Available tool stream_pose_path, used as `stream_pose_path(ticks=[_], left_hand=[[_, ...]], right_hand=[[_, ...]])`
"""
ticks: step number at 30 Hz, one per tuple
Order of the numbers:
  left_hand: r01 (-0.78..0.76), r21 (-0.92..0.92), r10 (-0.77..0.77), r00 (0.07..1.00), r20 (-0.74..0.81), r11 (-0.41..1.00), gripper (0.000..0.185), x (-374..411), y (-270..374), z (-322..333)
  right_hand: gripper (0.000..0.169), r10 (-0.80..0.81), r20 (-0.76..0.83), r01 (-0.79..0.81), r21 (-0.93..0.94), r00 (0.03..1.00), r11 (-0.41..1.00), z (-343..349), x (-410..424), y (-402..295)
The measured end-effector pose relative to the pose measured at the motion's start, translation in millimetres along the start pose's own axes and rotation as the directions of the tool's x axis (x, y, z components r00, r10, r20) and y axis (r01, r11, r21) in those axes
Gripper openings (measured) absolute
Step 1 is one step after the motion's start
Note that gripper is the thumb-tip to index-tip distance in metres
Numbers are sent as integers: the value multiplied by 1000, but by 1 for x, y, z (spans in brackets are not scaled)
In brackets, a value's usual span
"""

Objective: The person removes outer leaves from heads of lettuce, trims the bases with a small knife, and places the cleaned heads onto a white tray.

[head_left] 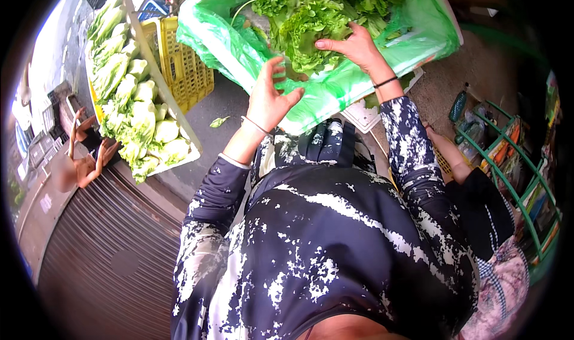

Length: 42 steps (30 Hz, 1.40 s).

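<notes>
A container lined with a green plastic bag (314, 107) stands before me, leafy green lettuce (309, 30) heaped inside. My left hand (271, 95) is over the bag's near left edge, fingers curled but apart, with nothing plainly in it. My right hand (356, 48) is at the right side of a lettuce head, thumb and fingers spread against its leaves; whether it grips them cannot be told. To the left, trimmed lettuce heads lie in rows in a long white foam box (193, 148).
A yellow plastic crate (186, 66) stands between the two containers. One loose leaf (219, 121) lies on the ground. Another person's arm (448, 154) is close at my right, near a green rack (515, 192) of packaged goods. A ribbed shutter (121, 232) is at lower left.
</notes>
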<state>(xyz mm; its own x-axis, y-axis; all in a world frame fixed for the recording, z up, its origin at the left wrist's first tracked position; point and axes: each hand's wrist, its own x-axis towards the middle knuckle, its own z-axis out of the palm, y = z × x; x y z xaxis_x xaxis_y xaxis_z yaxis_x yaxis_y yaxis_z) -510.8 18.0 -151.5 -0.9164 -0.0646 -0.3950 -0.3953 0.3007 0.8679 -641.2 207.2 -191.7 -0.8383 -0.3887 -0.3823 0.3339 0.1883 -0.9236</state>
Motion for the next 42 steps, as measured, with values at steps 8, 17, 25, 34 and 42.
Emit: stream_pose_path(ticks=[8, 17, 25, 34, 42], left_hand=[[-315, -390, 349, 937, 18, 865, 61, 48, 69, 47], [480, -826, -58, 872, 486, 296, 51, 63, 70, 74], [574, -776, -142, 818, 557, 260, 56, 63, 77, 96], [632, -727, -241, 775, 585, 269, 58, 48, 86, 99], [696, -678, -102, 712, 695, 236, 59, 43, 89, 105]], right_hand=[[60, -384, -228, 364, -128, 895, 923, -24, -77, -52], [45, -34, -520, 296, 429, 853, 854, -38, -154, 4], [53, -251, -586, 502, 316, 770, 805, -14, -169, -9], [43, -298, -636, 485, 138, 712, 863, -17, -172, -7], [30, -298, -536, 564, 445, 790, 696, -37, -186, 10]])
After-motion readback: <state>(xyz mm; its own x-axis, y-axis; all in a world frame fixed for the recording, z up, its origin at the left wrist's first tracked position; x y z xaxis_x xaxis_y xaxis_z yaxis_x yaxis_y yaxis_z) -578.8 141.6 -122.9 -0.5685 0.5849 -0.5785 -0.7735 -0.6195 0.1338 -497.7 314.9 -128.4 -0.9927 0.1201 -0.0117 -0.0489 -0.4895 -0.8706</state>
